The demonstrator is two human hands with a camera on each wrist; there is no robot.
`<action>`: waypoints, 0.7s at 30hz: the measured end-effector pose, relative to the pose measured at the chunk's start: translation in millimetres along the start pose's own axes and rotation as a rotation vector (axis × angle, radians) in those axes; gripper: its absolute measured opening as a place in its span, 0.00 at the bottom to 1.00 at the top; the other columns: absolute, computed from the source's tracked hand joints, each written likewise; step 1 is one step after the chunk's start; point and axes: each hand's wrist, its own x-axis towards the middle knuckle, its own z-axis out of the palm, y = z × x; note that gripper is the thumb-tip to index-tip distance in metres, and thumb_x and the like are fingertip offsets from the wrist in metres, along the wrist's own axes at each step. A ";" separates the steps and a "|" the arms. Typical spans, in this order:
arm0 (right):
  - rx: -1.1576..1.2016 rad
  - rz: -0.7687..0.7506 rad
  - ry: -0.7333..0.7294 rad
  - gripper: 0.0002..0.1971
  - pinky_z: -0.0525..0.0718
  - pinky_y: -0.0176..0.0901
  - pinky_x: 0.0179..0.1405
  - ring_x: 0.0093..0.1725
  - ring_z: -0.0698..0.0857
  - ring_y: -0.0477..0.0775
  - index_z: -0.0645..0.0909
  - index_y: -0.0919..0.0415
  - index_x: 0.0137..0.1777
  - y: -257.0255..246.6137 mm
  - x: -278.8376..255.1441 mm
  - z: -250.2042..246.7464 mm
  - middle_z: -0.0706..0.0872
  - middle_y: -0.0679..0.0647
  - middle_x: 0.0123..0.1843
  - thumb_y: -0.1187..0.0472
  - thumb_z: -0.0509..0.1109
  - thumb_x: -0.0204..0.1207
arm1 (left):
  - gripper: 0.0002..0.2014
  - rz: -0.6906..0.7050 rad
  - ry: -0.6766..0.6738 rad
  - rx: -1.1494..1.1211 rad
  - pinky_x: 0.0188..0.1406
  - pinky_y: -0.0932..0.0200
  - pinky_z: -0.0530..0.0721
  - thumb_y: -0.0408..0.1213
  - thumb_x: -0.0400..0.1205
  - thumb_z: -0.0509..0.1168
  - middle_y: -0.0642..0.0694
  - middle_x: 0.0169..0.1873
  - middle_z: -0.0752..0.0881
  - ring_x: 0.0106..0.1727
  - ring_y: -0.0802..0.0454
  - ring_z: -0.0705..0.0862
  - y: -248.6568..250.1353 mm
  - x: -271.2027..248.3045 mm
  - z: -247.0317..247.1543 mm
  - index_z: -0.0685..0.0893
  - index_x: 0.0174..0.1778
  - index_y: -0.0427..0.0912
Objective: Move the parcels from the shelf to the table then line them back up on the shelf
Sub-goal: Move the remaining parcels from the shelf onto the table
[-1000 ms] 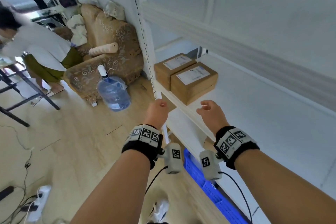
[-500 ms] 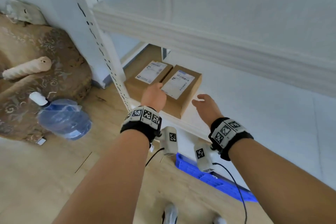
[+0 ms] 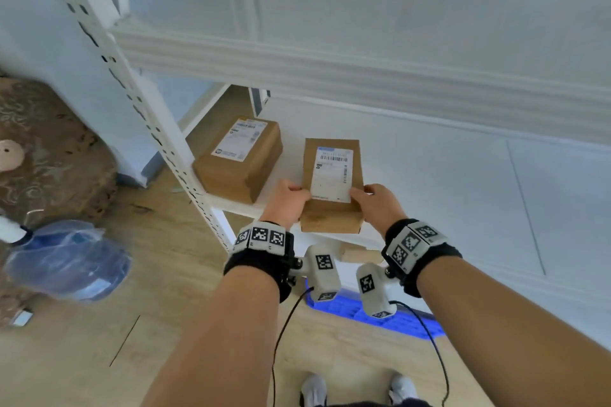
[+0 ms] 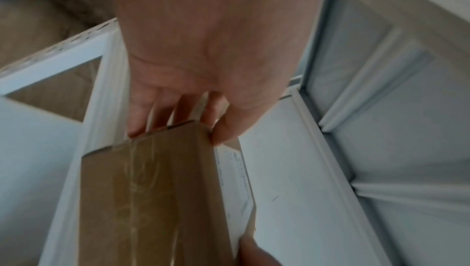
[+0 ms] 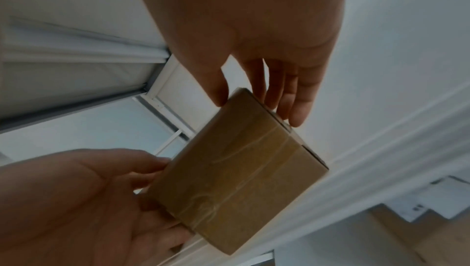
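Note:
Two brown cardboard parcels with white labels are on the white shelf [image 3: 446, 195]. The right parcel [image 3: 331, 185] juts over the shelf's front edge, held between both hands. My left hand [image 3: 287, 205] grips its left side, thumb on top and fingers down the side. My right hand [image 3: 375, 203] grips its right side the same way. The taped end of the held parcel [image 5: 236, 171] faces the right wrist view, and the held parcel [image 4: 157, 196] fills the lower part of the left wrist view. The other parcel [image 3: 239, 158] lies on the shelf by the left upright.
An upper shelf board [image 3: 363, 66] hangs low over the parcels. The perforated white upright [image 3: 148, 122] stands left of them. A blue crate [image 3: 370, 314] sits under the shelf. A blue water jug [image 3: 62, 261] and a patterned sofa [image 3: 39, 149] are on the wooden floor at left.
Both hands reached in and took hold of the right parcel, which has moved away from the left parcel, turned and come toward the shelf's front edge. The view has tilted down.

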 end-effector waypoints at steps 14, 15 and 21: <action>0.395 0.189 0.347 0.15 0.85 0.53 0.56 0.51 0.86 0.54 0.76 0.59 0.61 106.9 -69.5 -101.4 0.86 0.53 0.52 0.58 0.66 0.76 | 0.23 0.147 -0.310 0.110 0.61 0.49 0.85 0.28 0.74 0.70 0.46 0.56 0.87 0.55 0.49 0.86 20.4 -66.1 131.4 0.77 0.67 0.40; 0.410 0.196 0.361 0.15 0.86 0.55 0.58 0.52 0.87 0.55 0.75 0.59 0.62 115.8 -76.1 -112.3 0.87 0.54 0.53 0.59 0.66 0.76 | 0.26 0.163 -0.326 0.118 0.62 0.49 0.85 0.27 0.73 0.70 0.46 0.58 0.88 0.56 0.49 0.86 21.8 -71.9 144.1 0.77 0.69 0.38; 0.544 0.175 0.478 0.14 0.87 0.50 0.52 0.52 0.88 0.54 0.78 0.57 0.62 176.9 -117.7 -188.4 0.88 0.52 0.54 0.58 0.67 0.77 | 0.27 0.296 -0.456 0.223 0.51 0.59 0.82 0.25 0.71 0.72 0.47 0.60 0.87 0.57 0.50 0.85 35.0 -120.4 238.9 0.81 0.68 0.40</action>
